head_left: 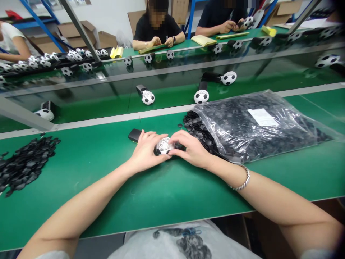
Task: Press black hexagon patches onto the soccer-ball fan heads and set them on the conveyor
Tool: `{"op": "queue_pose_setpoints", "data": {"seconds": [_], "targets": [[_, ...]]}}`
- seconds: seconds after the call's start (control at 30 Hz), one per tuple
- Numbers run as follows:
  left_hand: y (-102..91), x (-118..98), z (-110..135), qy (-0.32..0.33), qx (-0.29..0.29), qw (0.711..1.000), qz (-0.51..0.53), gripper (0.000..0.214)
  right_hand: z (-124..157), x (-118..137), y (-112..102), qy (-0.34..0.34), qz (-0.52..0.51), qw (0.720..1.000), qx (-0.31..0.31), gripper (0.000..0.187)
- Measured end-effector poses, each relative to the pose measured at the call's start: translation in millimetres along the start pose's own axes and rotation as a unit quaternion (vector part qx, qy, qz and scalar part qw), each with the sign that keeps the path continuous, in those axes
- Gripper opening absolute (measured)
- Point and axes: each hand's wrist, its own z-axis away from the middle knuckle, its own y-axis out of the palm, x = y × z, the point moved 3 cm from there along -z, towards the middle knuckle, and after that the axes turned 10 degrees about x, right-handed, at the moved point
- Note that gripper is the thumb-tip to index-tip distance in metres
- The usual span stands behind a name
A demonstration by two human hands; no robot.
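At the centre of the frame, I have the football-patterned ball (164, 145) over the green desk (107, 205), between two hands. My left hand (145, 149) curves around the ball from the left, partly closed, holding it between thumb and fingers; a black handle (134, 135) protrudes at its upper left. My right hand (191, 149) meets the ball's right side, thumb and forefinger bent toward each other; I cannot tell whether a small piece lies between their tips. At far left lies a pile of flat black pieces (27, 163). Right of centre, a clear bag (293, 135) bears a white label (263, 117), with loose black chips (198, 126) at its mouth.
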Motion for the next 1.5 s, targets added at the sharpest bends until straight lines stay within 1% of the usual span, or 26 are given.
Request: {"op": "queue_pose_setpoints", "data": {"seconds": [0.07, 0.13, 0.23, 0.3, 0.37, 0.43, 0.47, 0.53, 0.6, 0.67, 0.73, 0.8, 0.87, 0.93, 1.0, 1.07, 1.17, 1.27, 1.37, 1.5], "targets": [[1.6, -0.2, -0.4, -0.003, -0.014, 1.000, 0.009, 0.061, 0.3, -3.1, 3.2, 0.035, -0.042, 0.998, 0.000, 0.030], [1.9, -0.8, -1.1, -0.006, -0.029, 0.999, 0.024, 0.058, 0.6, -4.8, 6.8, 0.063, -0.081, 0.995, 0.015, 0.034], [1.1, -1.0, -1.4, -0.002, -0.037, 0.998, 0.041, 0.054, -0.6, -9.0, 6.2, 0.098, -0.114, 0.988, 0.017, 0.033], [0.7, -0.6, -0.4, 0.022, -0.026, 0.998, 0.043, 0.055, -2.8, -15.6, 1.9, 0.125, -0.113, 0.986, 0.017, 0.025], [0.7, 0.4, 1.6, 0.049, -0.009, 0.998, 0.042, 0.060, -5.0, -23.5, -3.5, 0.148, -0.049, 0.987, 0.027, 0.017], [0.1, 2.8, 3.7, 0.053, -0.001, 0.998, 0.042, 0.065, -6.4, -29.4, -6.9, 0.167, 0.069, 0.982, 0.053, 0.014], [-0.6, 4.2, 4.7, 0.049, 0.000, 0.998, 0.042, 0.066, -6.8, -30.8, -7.0, 0.174, 0.126, 0.974, 0.076, 0.014], [-2.5, 6.5, 6.6, 0.043, 0.008, 0.998, 0.043, 0.064, -6.6, -29.7, -4.6, 0.182, 0.207, 0.953, 0.125, 0.016], [-4.5, 8.2, 8.7, 0.042, 0.029, 0.997, 0.052, 0.061, -5.7, -23.8, -1.2, 0.172, 0.260, 0.937, 0.160, 0.018], [-5.4, 9.0, 11.1, 0.044, 0.056, 0.995, 0.075, 0.059, -4.4, -16.5, 1.5, 0.152, 0.290, 0.927, 0.182, 0.018], [-5.3, 9.0, 13.1, 0.045, 0.068, 0.991, 0.105, 0.059, -2.7, -11.6, 1.4, 0.147, 0.271, 0.933, 0.184, 0.017], [-4.8, 8.6, 13.8, 0.046, 0.062, 0.989, 0.128, 0.059, -1.6, -9.5, -2.0, 0.147, 0.200, 0.955, 0.160, 0.018], [-4.3, 8.2, 12.9, 0.053, 0.061, 0.987, 0.142, 0.058, -0.9, -9.5, -7.3, 0.149, 0.111, 0.975, 0.120, 0.019], [-4.2, 7.5, 11.2, 0.072, 0.080, 0.982, 0.154, 0.057, -0.3, -10.6, -11.7, 0.159, 0.035, 0.983, 0.087, 0.014], [-5.0, 7.2, 9.5, 0.090, 0.099, 0.978, 0.163, 0.057, 0.4, -10.8, -14.1, 0.160, -0.008, 0.985, 0.068, 0.014], [-5.7, 7.2, 8.5, 0.095, 0.105, 0.976, 0.164, 0.058, 0.9, -7.9, -15.2, 0.129, -0.008, 0.990, 0.053, 0.016], [-4.7, 6.7, 8.1, 0.087, 0.096, 0.978, 0.164, 0.058, 2.1, -0.5, -15.3, 0.069, 0.021, 0.997, 0.038, 0.014], [-2.7, 5.5, 8.3, 0.078, 0.081, 0.980, 0.162, 0.054, 3.7, 4.2, -13.5, 0.061, -0.010, 0.997, 0.036, 0.011], [-1.6, 4.4, 7.9, 0.081, 0.077, 0.981, 0.156, 0.053, 4.4, 7.2, -10.9, 0.044, -0.031, 0.997, 0.047, 0.009], [-1.0, 4.1, 6.3, 0.094, 0.084, 0.980, 0.154, 0.053, 3.9, 10.4, -6.8, -0.024, -0.013, 0.997, 0.078, 0.017]]}}
